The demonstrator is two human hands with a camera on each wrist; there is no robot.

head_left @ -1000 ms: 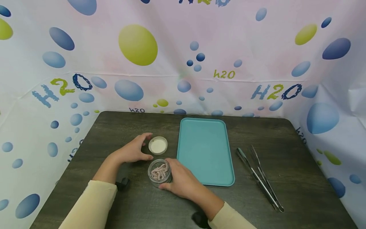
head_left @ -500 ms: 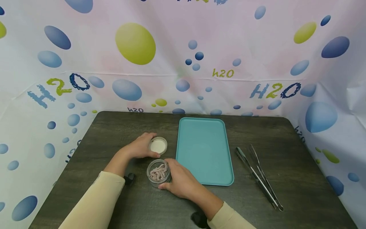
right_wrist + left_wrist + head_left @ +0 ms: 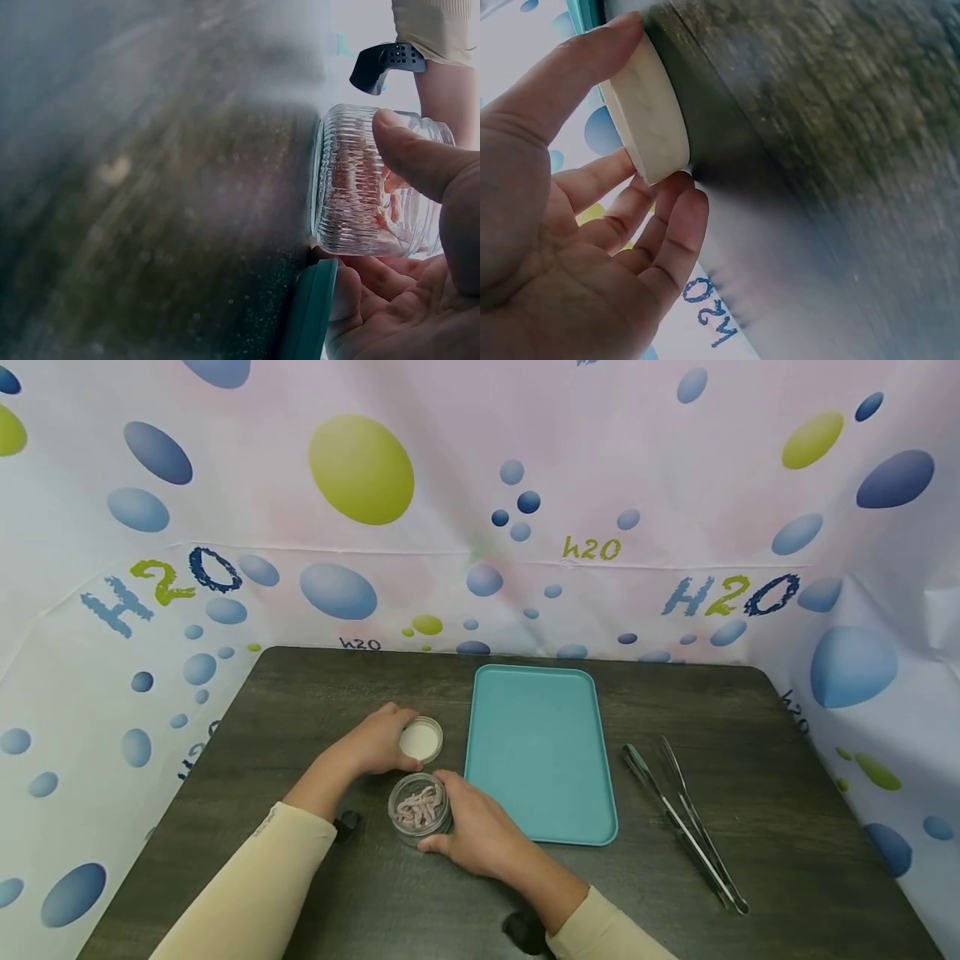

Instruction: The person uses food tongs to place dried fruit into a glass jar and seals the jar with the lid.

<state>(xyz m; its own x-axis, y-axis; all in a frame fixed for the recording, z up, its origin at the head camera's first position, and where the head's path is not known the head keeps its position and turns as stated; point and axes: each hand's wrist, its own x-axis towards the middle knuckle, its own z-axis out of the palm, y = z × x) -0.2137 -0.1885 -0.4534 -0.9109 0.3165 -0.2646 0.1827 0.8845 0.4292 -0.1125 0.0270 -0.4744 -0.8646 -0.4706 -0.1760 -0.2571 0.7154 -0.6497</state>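
A glass jar (image 3: 411,837) stands upright on the dark table, holding pale pinkish, twisted strips (image 3: 420,807). My right hand (image 3: 480,829) grips its right side, thumb at the front and fingers behind. Ribbed glass walls of the jar (image 3: 352,180) show in the right wrist view. Just behind the jar lies a round cream lid (image 3: 421,741), its inner side facing up. With thumb and fingers, my left hand (image 3: 377,742) holds the lid by its rim. In the left wrist view the lid (image 3: 649,105) sits between thumb and fingertips, at the tabletop.
A turquoise tray (image 3: 540,752) lies right of the jar, close to my right fingers. Farther right are metal tongs (image 3: 686,827), arms spread toward the back. A patterned sheet (image 3: 480,527) hangs behind the table (image 3: 750,760).
My left hand has moved right to the lid and closed its thumb and fingers around the rim. The right hand stays on the jar, which keeps its place.
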